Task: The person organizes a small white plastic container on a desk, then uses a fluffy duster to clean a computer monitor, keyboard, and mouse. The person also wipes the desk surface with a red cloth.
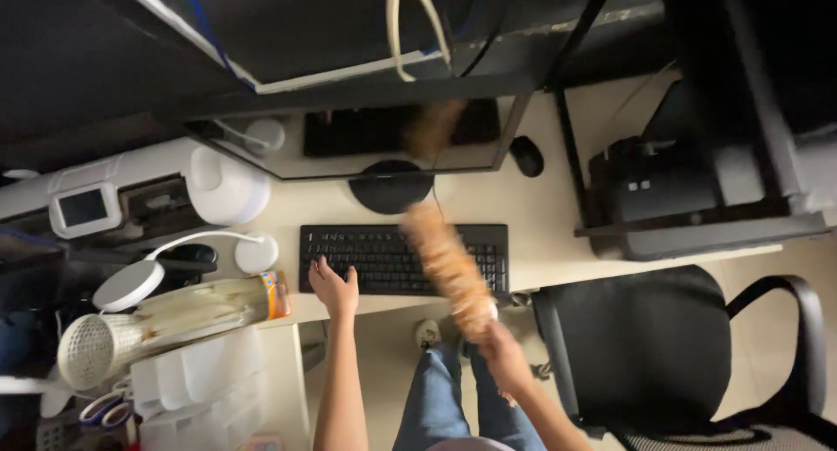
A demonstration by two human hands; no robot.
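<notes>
Dim light covers a cream tabletop (pixel 532 242) seen from high above, with my blue-trousered legs and pale floor nearest the camera. My right hand (pixel 497 346) is wrapped tight around the handle of an orange feather duster (pixel 445 259), whose fluffy head is blurred with motion across the right half of the black keyboard (pixel 384 255); its tip reaches toward the round monitor stand (pixel 391 187). My left hand (pixel 334 287) lies flat with fingers spread, resting on the front edge of the keyboard's left end.

From what I can see, the dusting looks to be mid-way: the duster is on the keyboard area, and I cannot tell from here which surfaces are already clean.

To my left sit clear plastic drawers (pixel 205 381), contents too faint to make out, and a white mesh basket (pixel 91 346) lying on its side, with a long clear packet (pixel 209 303) beside it. A black office chair (pixel 645 338) stands to the right. Farther off are a white desk lamp (pixel 131 281), a white printer-like machine (pixel 131 198), the dark monitor (pixel 366 137), a black mouse (pixel 527 155) and a black device (pixel 654 185) on a low shelf.
</notes>
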